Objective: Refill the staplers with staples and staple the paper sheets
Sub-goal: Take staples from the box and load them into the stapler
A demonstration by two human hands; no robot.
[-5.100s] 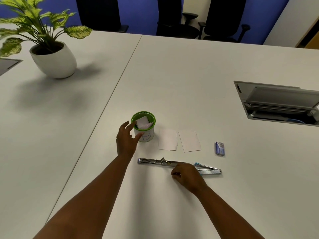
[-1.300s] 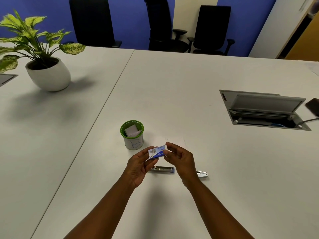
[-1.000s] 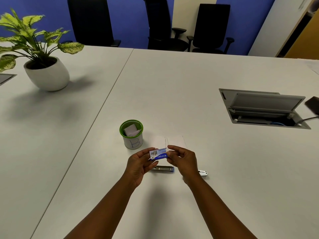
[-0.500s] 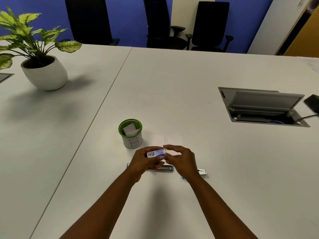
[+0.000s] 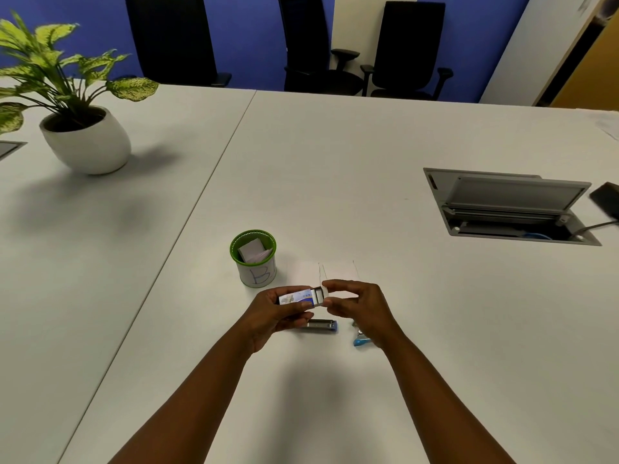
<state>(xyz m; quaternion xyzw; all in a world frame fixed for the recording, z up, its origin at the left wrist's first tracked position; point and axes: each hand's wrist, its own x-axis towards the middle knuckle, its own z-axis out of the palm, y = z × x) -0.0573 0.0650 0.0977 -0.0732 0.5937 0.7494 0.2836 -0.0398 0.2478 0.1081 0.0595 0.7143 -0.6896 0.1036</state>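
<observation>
Left hand point(image 5: 273, 311) grips the small blue-and-white cardboard staple box point(image 5: 298, 299) above the white counter point(image 5: 335, 169); right hand point(image 5: 360, 304) pinches its inner tray point(image 5: 321, 294), presumably to reach staples for the opened metal stapler point(image 5: 320, 324) lying beneath.

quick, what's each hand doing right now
Left hand: holding the staple box.
Right hand: pinching the box's open end flap.

Potted plant point(image 5: 83, 142) in white pot at far left of white tabletop point(image 5: 335, 162). Open cable hatch point(image 5: 509, 205) at right. Three black office chairs point(image 5: 407, 48) against blue wall point(image 5: 248, 35) behind.
</observation>
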